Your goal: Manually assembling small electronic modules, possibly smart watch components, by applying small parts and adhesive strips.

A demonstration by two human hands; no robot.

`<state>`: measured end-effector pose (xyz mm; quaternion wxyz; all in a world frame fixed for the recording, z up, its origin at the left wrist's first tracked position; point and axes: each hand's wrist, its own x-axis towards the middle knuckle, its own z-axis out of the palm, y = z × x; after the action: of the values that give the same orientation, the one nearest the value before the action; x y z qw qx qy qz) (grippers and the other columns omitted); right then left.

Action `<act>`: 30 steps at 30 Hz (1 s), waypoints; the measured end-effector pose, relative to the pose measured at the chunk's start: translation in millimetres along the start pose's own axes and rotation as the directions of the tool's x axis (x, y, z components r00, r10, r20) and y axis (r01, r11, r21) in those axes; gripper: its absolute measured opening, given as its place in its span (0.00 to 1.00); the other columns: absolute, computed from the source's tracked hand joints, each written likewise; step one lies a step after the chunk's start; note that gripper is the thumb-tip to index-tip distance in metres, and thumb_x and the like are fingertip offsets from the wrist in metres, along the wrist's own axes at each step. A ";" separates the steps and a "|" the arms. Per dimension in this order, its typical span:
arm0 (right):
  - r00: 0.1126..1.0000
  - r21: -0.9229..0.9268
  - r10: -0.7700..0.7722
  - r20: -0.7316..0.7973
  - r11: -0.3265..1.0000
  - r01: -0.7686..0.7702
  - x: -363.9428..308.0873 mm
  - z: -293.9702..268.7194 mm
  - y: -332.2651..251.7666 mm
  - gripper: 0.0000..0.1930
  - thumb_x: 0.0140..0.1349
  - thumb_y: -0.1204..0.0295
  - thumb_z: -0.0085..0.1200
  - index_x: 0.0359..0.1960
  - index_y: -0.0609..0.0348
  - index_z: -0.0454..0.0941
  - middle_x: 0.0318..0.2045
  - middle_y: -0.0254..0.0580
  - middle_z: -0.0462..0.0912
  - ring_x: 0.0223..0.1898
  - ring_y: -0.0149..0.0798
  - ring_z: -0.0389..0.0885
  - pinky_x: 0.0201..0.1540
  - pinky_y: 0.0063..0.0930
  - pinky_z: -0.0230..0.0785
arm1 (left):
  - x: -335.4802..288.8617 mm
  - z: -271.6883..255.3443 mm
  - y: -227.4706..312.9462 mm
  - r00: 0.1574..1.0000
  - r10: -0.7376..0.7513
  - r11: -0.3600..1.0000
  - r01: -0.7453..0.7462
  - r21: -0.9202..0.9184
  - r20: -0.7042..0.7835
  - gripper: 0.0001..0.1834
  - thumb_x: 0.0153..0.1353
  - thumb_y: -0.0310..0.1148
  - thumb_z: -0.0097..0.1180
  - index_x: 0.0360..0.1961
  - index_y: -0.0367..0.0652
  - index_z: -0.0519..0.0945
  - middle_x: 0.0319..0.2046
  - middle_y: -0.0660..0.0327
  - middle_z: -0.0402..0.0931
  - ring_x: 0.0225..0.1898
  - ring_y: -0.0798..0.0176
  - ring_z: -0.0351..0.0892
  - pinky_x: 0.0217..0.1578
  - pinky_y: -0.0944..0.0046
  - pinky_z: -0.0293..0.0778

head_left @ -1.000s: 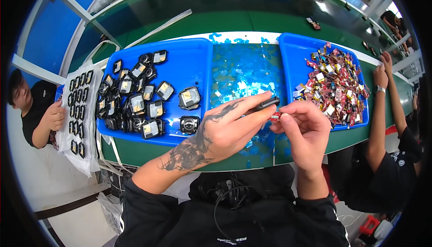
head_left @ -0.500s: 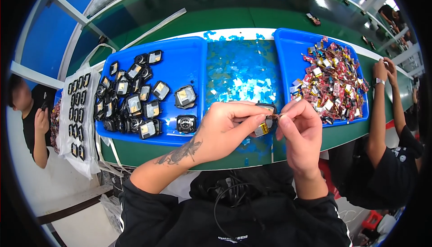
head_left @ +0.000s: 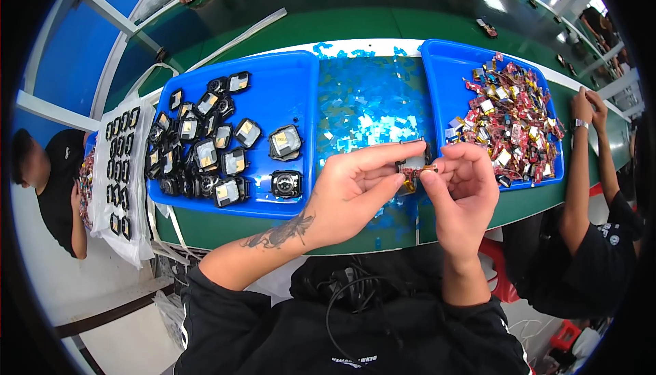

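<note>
In front of me, above the near table edge, my left hand [head_left: 362,187] is closed around a small dark watch case [head_left: 428,151], its thumb and fingers gripping it from the left. A small reddish circuit board [head_left: 414,170] with a yellow-edged part shows at the case. My right hand [head_left: 461,187] pinches the board's right end between thumb and forefinger. Fingers hide much of both pieces, so whether the board is fully free of the case I cannot tell.
A blue tray [head_left: 311,95] of black watch cases lies left; another blue tray [head_left: 437,88] heaped with red boards and batteries lies right. Blue film scraps [head_left: 369,112] litter the green table between. White sheeting [head_left: 137,177] carries rows of cases. Co-workers sit on both sides.
Both hands have shifted slightly right. The reddish board now shows more clearly between them, and the left fingers are straighter. A co-worker's hand has appeared at the far upper left.
</note>
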<state>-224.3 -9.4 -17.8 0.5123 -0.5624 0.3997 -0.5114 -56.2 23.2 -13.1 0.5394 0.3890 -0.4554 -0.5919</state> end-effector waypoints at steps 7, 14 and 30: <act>0.994 -0.230 -0.092 0.055 0.968 0.102 0.6 -1.5 7.0 0.20 0.54 0.84 0.63 0.47 0.63 0.72 0.31 0.31 0.77 0.27 0.18 0.69 0.30 0.10 0.63 | -0.4 -0.5 -4.9 0.999 0.021 1.000 -0.020 0.019 -0.031 0.21 0.63 0.16 0.51 0.59 0.30 0.73 0.57 0.50 0.73 0.52 0.64 0.78 0.54 0.67 0.75; 0.994 -0.074 0.023 0.111 0.997 -0.015 2.2 3.2 1.8 0.21 0.55 0.85 0.62 0.50 0.64 0.70 0.36 0.33 0.75 0.35 0.21 0.74 0.34 0.13 0.71 | -3.8 6.4 -2.3 0.994 -0.059 0.994 0.051 -0.095 -0.087 0.21 0.64 0.16 0.51 0.58 0.30 0.73 0.55 0.50 0.75 0.50 0.64 0.79 0.52 0.68 0.75; 0.914 -0.521 0.320 0.250 0.840 -0.152 237.6 45.9 17.1 0.21 0.45 0.75 0.71 0.42 0.63 0.78 0.26 0.37 0.77 0.24 0.28 0.72 0.25 0.25 0.66 | -15.8 -115.0 28.5 0.987 0.148 -0.080 0.082 0.993 -0.069 0.18 0.51 0.41 0.65 0.42 0.47 0.79 0.44 0.53 0.78 0.53 0.50 0.75 0.63 0.54 0.62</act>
<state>-140.4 -235.7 7.0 0.4716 -0.6961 0.4926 -0.2244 63.2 25.0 -18.8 0.1280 0.6933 -0.7089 -0.0206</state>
